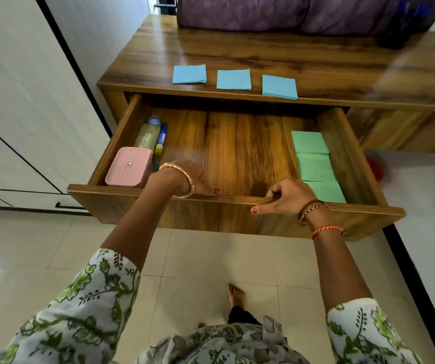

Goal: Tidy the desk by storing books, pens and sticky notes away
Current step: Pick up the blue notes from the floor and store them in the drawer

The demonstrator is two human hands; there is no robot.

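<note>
A wooden drawer stands pulled out from under the desk. My left hand and my right hand both grip its front edge, fingers curled inside the drawer. Three blue sticky-note pads lie in a row on the desk near its front edge. Three green sticky-note pads lie in a column along the drawer's right side.
At the drawer's left sit a pink box, an olive tube and a blue-and-yellow pen-like item. A purple cloth lies at the back of the desk. White cupboard doors stand to the left, tiled floor below.
</note>
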